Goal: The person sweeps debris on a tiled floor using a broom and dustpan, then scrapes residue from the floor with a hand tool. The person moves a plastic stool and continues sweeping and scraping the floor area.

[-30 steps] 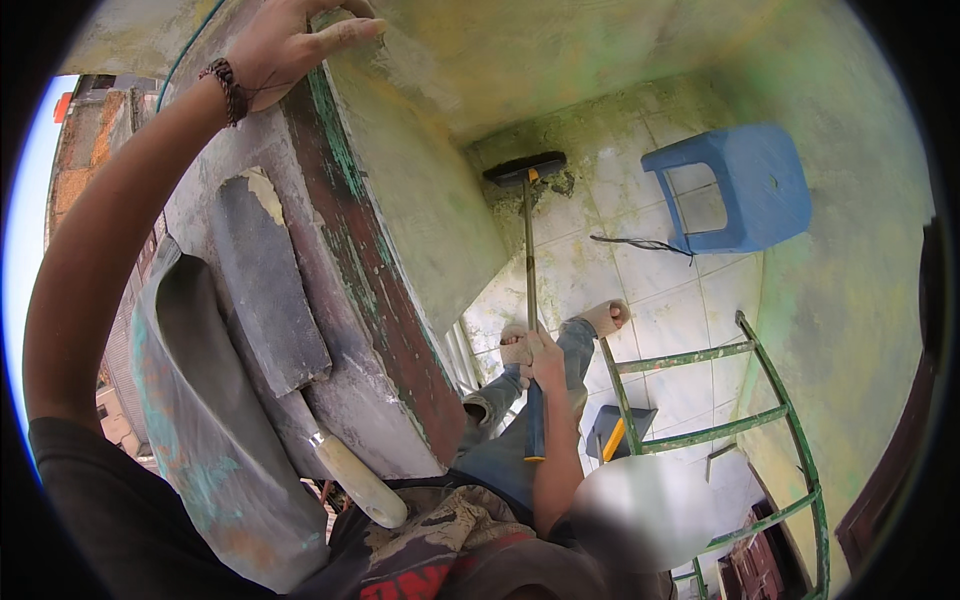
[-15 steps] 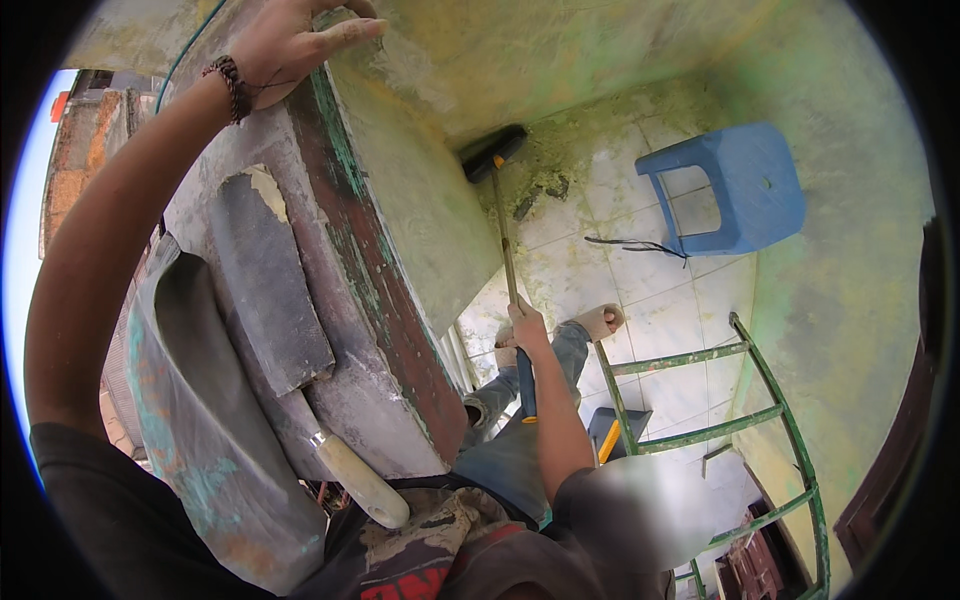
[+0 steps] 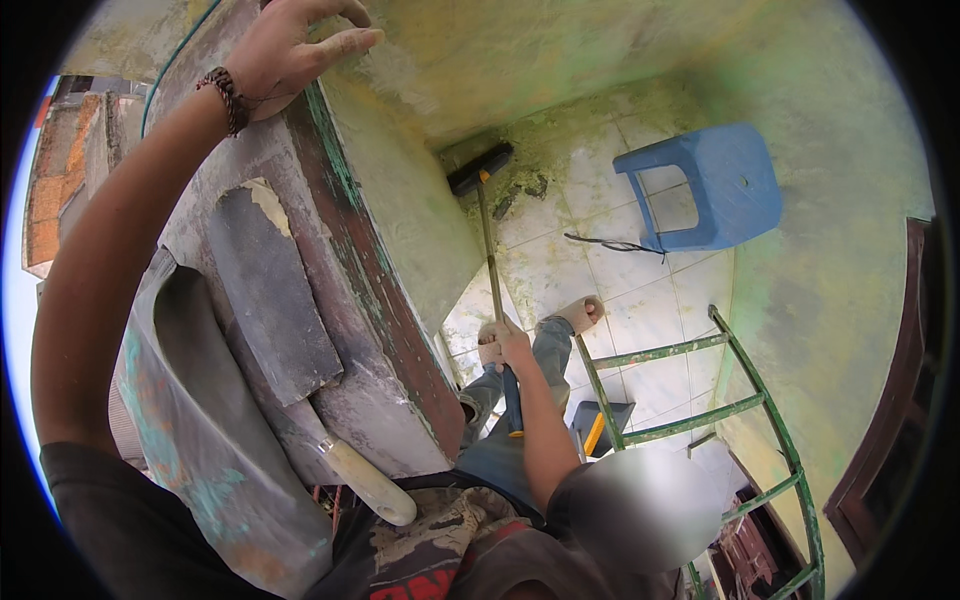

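Note:
My left hand [image 3: 290, 50] rests on top of a worn wall ledge [image 3: 215, 155], its thumb stretched out and fingers apart and partly bent, holding nothing. My right hand [image 3: 513, 346] is wrapped round the handle of a long broom [image 3: 490, 240], just above its blue grip. At the far end the dark broom head [image 3: 481, 169] lies on the floor by the wall, beside greenish debris [image 3: 522, 193]. On the ledge lies a tool like a trowel [image 3: 272, 295], with a broad grey plate and a pale wooden handle. Grey paint-stained cloth or sheeting [image 3: 205, 420] drapes beside it.
On the tiled floor [image 3: 630, 255], a blue plastic stool [image 3: 735, 190] lies on its side with a dark cord [image 3: 615, 243] by it. A green metal ladder [image 3: 695, 430] stands at right. Near my feet is a dark, yellow-striped dustpan [image 3: 602, 428]. A blurred patch [image 3: 645, 510] covers the area by my right shoulder.
My right hand has drawn the broom slightly toward me, and its head has come a little nearer. The whole view has shifted slightly; my left hand stays on the ledge.

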`<state>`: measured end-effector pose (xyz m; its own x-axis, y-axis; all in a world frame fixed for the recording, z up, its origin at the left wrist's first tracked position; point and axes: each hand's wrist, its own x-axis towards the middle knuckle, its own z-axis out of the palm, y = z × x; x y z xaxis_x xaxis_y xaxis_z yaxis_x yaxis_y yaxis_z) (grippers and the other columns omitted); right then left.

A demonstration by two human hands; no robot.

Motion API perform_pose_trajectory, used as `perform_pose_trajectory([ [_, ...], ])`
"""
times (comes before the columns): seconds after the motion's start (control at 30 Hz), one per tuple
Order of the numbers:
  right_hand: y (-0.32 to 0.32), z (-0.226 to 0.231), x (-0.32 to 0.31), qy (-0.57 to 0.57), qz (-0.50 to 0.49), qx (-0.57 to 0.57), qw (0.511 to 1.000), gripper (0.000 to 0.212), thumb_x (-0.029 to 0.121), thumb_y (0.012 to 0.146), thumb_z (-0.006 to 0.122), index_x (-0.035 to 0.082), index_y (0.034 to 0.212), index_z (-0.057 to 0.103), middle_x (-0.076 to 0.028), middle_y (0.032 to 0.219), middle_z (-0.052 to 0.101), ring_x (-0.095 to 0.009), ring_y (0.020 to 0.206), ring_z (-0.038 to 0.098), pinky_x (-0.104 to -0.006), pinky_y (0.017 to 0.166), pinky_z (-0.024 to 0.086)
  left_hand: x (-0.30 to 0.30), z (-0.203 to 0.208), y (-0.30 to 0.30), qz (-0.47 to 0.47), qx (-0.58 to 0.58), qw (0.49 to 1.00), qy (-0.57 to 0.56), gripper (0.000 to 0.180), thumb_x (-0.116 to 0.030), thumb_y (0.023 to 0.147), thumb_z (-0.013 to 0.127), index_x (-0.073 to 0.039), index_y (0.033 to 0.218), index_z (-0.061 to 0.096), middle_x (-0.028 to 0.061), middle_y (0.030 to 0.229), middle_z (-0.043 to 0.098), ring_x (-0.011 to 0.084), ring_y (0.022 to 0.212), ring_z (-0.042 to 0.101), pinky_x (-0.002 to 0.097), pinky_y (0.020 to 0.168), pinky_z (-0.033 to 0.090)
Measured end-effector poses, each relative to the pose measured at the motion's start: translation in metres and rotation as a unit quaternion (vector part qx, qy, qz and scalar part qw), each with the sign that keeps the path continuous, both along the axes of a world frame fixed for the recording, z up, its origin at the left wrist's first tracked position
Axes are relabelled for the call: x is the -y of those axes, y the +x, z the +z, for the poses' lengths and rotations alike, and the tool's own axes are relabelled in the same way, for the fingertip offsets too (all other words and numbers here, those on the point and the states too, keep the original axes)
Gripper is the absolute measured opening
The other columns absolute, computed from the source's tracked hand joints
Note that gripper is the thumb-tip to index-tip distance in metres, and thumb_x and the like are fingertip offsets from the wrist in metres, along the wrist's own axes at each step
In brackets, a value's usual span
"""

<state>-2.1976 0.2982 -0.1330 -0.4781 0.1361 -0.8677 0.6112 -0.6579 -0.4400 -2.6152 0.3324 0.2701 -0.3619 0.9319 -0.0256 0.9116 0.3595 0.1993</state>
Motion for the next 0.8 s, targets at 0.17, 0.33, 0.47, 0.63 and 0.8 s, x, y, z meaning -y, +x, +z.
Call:
perform_pose_trajectory([
  [0.17, 0.097, 0.066, 0.003, 0.044, -0.01, 0.088, 0.995, 0.047, 0.027, 0.098, 0.049, 0.018, 0.143, 0.042, 0.0, 0.059, 0.04, -0.01, 0.044, 0.04, -0.0259, 0.037, 0.037, 0.0, -0.004, 0.002, -0.053, 0.006, 0.995, 0.088, 0.027, -0.031, 0.083, 0.066, -0.004, 0.087, 0.066, 0.0123, 0.091, 0.066, 0.0313, 0.091, 0.062, 0.0395, 0.081, 0.047],
  [0.33, 0.053, 0.112, -0.037, 0.023, 0.015, 0.015, 0.999, 0.047, 0.024, 0.098, 0.051, 0.017, 0.144, 0.041, 0.002, 0.062, 0.042, -0.008, 0.046, 0.041, -0.0245, 0.038, 0.037, 0.003, -0.001, 0.005, -0.024, 0.009, 0.996, 0.084, 0.027, -0.031, 0.083, 0.066, -0.004, 0.086, 0.067, 0.012, 0.09, 0.066, 0.0301, 0.09, 0.062, 0.0389, 0.081, 0.047],
  [0.47, -0.076, 0.059, -0.056, -0.003, -0.002, -0.018, 1.0, 0.043, 0.024, 0.095, 0.051, 0.016, 0.138, 0.049, -0.002, 0.058, 0.045, -0.011, 0.041, 0.041, -0.0292, 0.038, 0.036, 0.001, 0.004, 0.006, -0.012, 0.009, 0.997, 0.07, 0.029, -0.033, 0.084, 0.066, -0.004, 0.086, 0.068, 0.0121, 0.089, 0.066, 0.0289, 0.09, 0.063, 0.0382, 0.08, 0.047],
  [0.63, -0.029, 0.008, -0.057, 0.031, -0.03, 0.016, 0.999, 0.041, 0.026, 0.095, 0.052, 0.018, 0.135, 0.051, -0.002, 0.059, 0.044, -0.011, 0.042, 0.041, -0.0291, 0.038, 0.037, -0.016, 0.003, 0.012, -0.017, 0.016, 0.998, 0.064, 0.03, -0.035, 0.084, 0.067, -0.004, 0.086, 0.068, 0.0123, 0.088, 0.066, 0.0288, 0.089, 0.062, 0.0381, 0.079, 0.047],
  [0.8, 0.12, 0.074, -0.015, 0.054, -0.003, 0.076, 0.996, 0.044, 0.022, 0.097, 0.052, 0.021, 0.141, 0.046, 0.002, 0.061, 0.041, -0.007, 0.047, 0.041, -0.0239, 0.037, 0.035, 0.001, 0.001, 0.013, 0.0, 0.02, 0.997, 0.074, 0.03, -0.035, 0.082, 0.067, -0.005, 0.083, 0.068, 0.0117, 0.083, 0.066, 0.0291, 0.086, 0.062, 0.0387, 0.078, 0.047],
])
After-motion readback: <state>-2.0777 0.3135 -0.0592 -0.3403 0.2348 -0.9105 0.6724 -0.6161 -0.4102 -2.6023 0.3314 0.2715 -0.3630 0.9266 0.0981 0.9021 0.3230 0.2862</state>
